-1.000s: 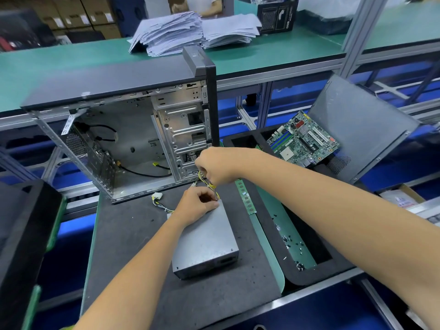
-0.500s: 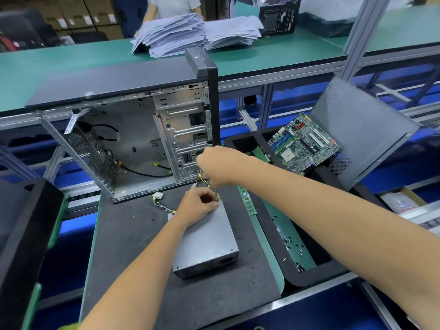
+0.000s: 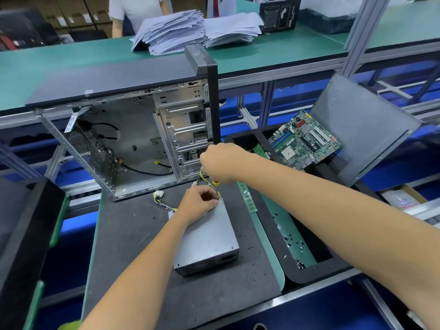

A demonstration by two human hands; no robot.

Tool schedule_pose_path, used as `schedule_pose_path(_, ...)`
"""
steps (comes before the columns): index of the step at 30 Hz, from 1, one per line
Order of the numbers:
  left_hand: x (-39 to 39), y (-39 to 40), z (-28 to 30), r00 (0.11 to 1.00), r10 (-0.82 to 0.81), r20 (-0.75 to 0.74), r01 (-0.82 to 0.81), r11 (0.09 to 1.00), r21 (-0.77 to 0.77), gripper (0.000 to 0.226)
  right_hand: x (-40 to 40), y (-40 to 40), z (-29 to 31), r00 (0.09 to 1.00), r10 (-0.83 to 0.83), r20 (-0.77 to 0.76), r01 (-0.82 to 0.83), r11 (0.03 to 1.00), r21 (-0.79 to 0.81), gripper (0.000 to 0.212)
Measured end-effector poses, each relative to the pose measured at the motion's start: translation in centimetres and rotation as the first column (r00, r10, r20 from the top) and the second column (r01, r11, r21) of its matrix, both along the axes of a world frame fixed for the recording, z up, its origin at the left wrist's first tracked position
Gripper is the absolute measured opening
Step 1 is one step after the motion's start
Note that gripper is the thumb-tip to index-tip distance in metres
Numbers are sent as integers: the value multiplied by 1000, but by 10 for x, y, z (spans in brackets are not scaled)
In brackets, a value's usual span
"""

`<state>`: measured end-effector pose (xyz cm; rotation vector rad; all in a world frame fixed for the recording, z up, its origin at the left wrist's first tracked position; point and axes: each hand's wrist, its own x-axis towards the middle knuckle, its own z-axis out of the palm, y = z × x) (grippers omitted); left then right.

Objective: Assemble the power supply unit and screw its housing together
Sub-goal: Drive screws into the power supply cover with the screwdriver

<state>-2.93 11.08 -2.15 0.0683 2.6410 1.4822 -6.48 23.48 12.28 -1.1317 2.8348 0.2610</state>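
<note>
A grey metal power supply unit lies flat on the dark mat in front of me. Its yellow and black cables trail off its far end to a white connector. My right hand grips a yellow-handled screwdriver held upright, with its tip at the unit's far top corner. My left hand rests on the far end of the unit, with its fingers curled beside the screwdriver shaft. Whether they pinch the shaft or a screw is hidden.
An open computer case stands behind the mat with loose cables inside. To the right a black tray holds several small screws, a green motherboard and a leaning side panel. A memory stick lies by the tray. Paper stacks sit on the far bench.
Both hands stay at the far end of the power supply with little movement. The yellow handle below my right hand shows more plainly now.
</note>
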Motion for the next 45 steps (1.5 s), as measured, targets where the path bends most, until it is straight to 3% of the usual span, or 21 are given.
schedule_pose_path(5, 2, 1, 2, 1000, 1, 6, -1, 1000, 24, 5, 0, -1, 4, 975, 28, 219, -29, 1000, 3, 12)
schedule_pose_path(8, 3, 1, 3, 1000, 0, 1, 0, 1000, 12, 5, -1, -5, 3, 993, 32, 113, -32, 999, 0, 20)
schedule_pose_path(13, 3, 1, 3, 1000, 16, 2, -16, 1000, 2, 9, 0, -5, 0, 1000, -20, 9, 20, 1000, 18, 10)
schedule_pose_path(18, 2, 2, 3, 1000, 25, 4, -25, 1000, -2, 12, -2, -1, 6, 973, 10, 229, -15, 1000, 18, 11)
schedule_pose_path(21, 2, 1, 3, 1000, 18, 7, -18, 1000, 0, 9, -1, 0, 7, 990, 5, 138, 2, 999, -53, 29)
schedule_pose_path(24, 2, 2, 2, 1000, 18, 7, -18, 1000, 1, 9, 1, -2, 10, 992, -3, 127, 13, 997, -76, 32)
schedule_pose_path(31, 3, 1, 3, 1000, 12, -10, -12, 1000, -2, 13, 4, -4, 4, 1000, -12, 20, 12, 1000, 16, 11)
schedule_pose_path(34, 2, 1, 3, 1000, 18, 9, -17, 1000, -4, 13, 0, 2, 5, 994, -44, 103, 37, 997, 74, 12)
schedule_pose_path(37, 3, 1, 3, 1000, 27, 10, -27, 1000, -11, 16, -4, 5, 4, 979, -20, 201, 14, 999, 32, 9)
schedule_pose_path(40, 3, 2, 3, 1000, 20, 1, -20, 1000, 6, 19, -1, 2, -1, 995, -13, 101, 18, 999, -50, 28)
schedule_pose_path(43, 2, 2, 3, 1000, 13, -2, -13, 1000, -3, 17, 2, -1, -4, 998, -42, -41, 39, 998, -58, 19)
schedule_pose_path(45, 2, 1, 3, 1000, 14, -7, -14, 1000, -11, 17, 2, 0, 0, 998, -61, -32, 60, 998, -16, 19)
